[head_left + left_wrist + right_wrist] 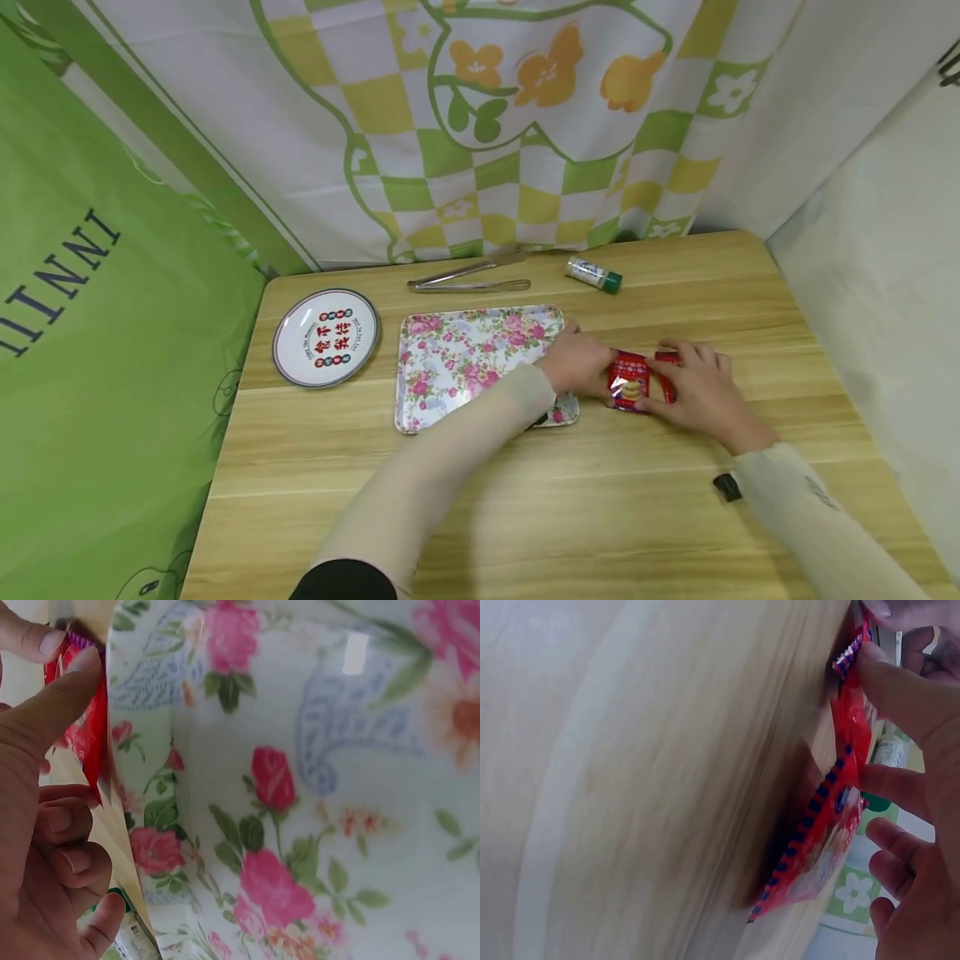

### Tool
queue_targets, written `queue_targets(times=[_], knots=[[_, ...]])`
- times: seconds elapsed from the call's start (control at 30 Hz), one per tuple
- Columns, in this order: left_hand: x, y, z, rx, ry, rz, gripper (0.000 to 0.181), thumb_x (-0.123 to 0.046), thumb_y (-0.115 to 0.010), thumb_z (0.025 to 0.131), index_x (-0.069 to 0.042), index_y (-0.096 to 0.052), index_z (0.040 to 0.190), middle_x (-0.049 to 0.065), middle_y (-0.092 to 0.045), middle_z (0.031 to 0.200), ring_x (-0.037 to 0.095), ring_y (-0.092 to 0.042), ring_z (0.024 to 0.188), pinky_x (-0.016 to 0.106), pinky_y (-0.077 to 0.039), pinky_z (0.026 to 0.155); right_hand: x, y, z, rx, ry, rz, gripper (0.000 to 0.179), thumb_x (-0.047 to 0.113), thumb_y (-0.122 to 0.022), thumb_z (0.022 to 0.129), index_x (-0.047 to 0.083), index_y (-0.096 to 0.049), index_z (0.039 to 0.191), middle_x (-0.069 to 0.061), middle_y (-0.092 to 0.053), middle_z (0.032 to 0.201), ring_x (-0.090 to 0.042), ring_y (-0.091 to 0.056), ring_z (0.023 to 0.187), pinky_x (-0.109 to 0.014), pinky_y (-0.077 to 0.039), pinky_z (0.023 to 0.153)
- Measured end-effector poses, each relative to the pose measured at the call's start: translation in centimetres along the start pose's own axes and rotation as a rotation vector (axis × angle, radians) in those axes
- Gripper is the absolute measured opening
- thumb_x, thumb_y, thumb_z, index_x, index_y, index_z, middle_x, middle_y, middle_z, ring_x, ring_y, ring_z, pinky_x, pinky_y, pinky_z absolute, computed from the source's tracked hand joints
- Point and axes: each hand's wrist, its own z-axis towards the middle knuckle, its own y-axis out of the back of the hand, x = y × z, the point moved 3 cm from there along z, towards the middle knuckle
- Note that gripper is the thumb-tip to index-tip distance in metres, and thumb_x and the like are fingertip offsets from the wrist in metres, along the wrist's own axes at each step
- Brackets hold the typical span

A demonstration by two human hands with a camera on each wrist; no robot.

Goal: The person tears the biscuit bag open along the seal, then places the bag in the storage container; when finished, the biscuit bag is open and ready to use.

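A red snack packet (628,382) with a picture of biscuits lies between both hands on the table. My left hand (576,363) reaches over the tray's right edge and grips the packet's left side; in the left wrist view its thumb lies on the red wrapper (91,746) and the other fingers curl behind. My right hand (697,385) holds the packet's right side, thumb near its lower end. Another red wrapper part (810,851) with a blue-striped edge extends under the right fingers, mostly covered in the head view. Both thumbs come close together at the packet.
Left of the hands lies a floral tray (450,367), with a white plate (300,346) bearing red characters farther left. Metal tongs (468,279) and a green-capped shaker bottle (592,273) lie behind. A patterned curtain (517,183) hangs at the table's back edge.
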Motion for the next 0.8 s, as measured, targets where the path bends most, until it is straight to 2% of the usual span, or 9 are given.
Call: queue_targets(times=[0.1, 0.2, 0.43, 0.57, 0.67, 0.8], knots=[[-0.2, 0.1, -0.3, -0.014, -0.004, 0.007, 0.053, -0.071, -0.078, 0.073, -0.029, -0.072, 0.104, -0.015, -0.069, 0.094, 0.006, -0.059, 0.082, 0.042, -0.031, 0.1, 0.3, -0.1, 0.2, -0.001, 0.004, 0.001, 0.068, 0.051, -0.084, 0.079, 0.003, -0.071, 0.126, -0.022, -0.043, 0.144, -0.047, -0.037, 0.121, -0.06, -0.024, 0.087], [-0.4, 0.1, -0.7, -0.025, -0.002, 0.025, 0.05, -0.07, -0.078, 0.074, -0.029, -0.072, 0.102, -0.015, -0.069, 0.092, 0.005, -0.058, 0.081, 0.043, -0.031, 0.101, 0.7, -0.1, 0.4, -0.017, 0.008, -0.001, 0.063, 0.046, -0.086, 0.078, 0.003, -0.073, 0.122, -0.022, -0.043, 0.143, -0.047, -0.037, 0.121, -0.061, -0.024, 0.088], [-0.4, -0.1, -1.0, -0.089, -0.023, 0.092, 0.045, -0.063, -0.072, 0.085, -0.031, -0.072, 0.116, -0.017, -0.071, 0.096, 0.004, -0.06, 0.08, 0.038, -0.033, 0.093, 1.6, 0.0, 0.5, -0.117, 0.037, 0.051, 0.036, 0.032, -0.089, 0.078, 0.008, -0.078, 0.102, -0.018, -0.05, 0.137, -0.045, -0.039, 0.119, -0.062, -0.021, 0.089], [-0.1, 0.0, -1.4, -0.145, -0.04, 0.098, 0.042, -0.064, -0.07, 0.087, -0.032, -0.073, 0.114, -0.018, -0.072, 0.097, 0.002, -0.061, 0.082, 0.038, -0.033, 0.092, 2.2, 0.3, 0.7, -0.197, 0.049, 0.085, 0.015, 0.023, -0.086, 0.082, 0.013, -0.078, 0.089, -0.015, -0.056, 0.13, -0.043, -0.043, 0.114, -0.063, -0.02, 0.089], [0.3, 0.3, -2.1, -0.171, -0.042, 0.09, 0.042, -0.066, -0.067, 0.089, -0.032, -0.073, 0.113, -0.019, -0.071, 0.092, 0.001, -0.061, 0.079, 0.037, -0.034, 0.092, 2.7, 0.8, 0.9, -0.265, 0.064, 0.105, 0.011, 0.02, -0.086, 0.083, 0.013, -0.077, 0.084, -0.013, -0.059, 0.126, -0.042, -0.046, 0.112, -0.063, -0.02, 0.089], [1.0, 1.2, -3.5, -0.232, -0.024, 0.06, 0.045, -0.064, -0.064, 0.091, -0.032, -0.072, 0.122, -0.02, -0.07, 0.083, -0.001, -0.061, 0.073, 0.038, -0.034, 0.097, 3.6, 1.6, 1.4, -0.362, 0.092, 0.134, 0.012, 0.019, -0.086, 0.082, 0.011, -0.078, 0.085, -0.014, -0.063, 0.123, -0.043, -0.049, 0.11, -0.063, -0.021, 0.087]])
